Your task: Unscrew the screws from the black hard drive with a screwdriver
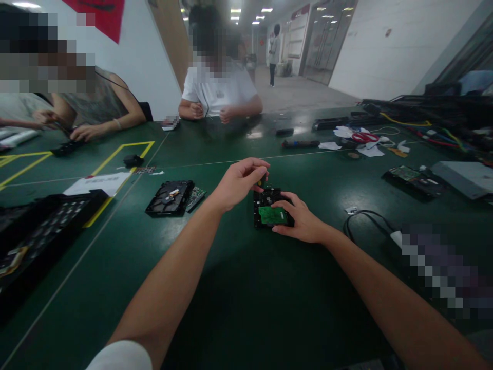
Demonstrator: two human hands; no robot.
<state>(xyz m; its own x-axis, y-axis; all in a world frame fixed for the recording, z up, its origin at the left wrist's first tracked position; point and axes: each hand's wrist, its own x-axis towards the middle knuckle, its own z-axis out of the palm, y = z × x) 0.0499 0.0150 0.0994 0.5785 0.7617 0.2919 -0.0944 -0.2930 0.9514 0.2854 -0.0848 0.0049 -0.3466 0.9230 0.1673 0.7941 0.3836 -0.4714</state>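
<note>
Black rectangular hard drive w/ metal-and-plastic look point(274, 192) lies flat on the dark green smooth tabletop point(269, 308), centre, right in front of the wearer. Its green printed circuit board point(268, 215) is on it; whether it's screwed down or loose, can't tell. L hand point(244, 180) is at the far edge, fingers pinched closed on a small dark-and-yellow tool point(262, 181), prob. a screwdriver; most of it's hidden. R hand point(304, 221) is part-open, thumb & fingers spanning the drive's R side, steadying it.

Progress, my read: this unit's mid-way, board not yet off. To its L, a black square drive body point(167, 200) has a loose green board point(195, 199) just beside it, so that pair looks done. Far R, a black unit w/ exposed green board point(412, 182) sits near a grey metal box point(468, 180); looks untouched, approx. Co-worker point(103, 108) far L handles a dark part point(69, 146).
</note>
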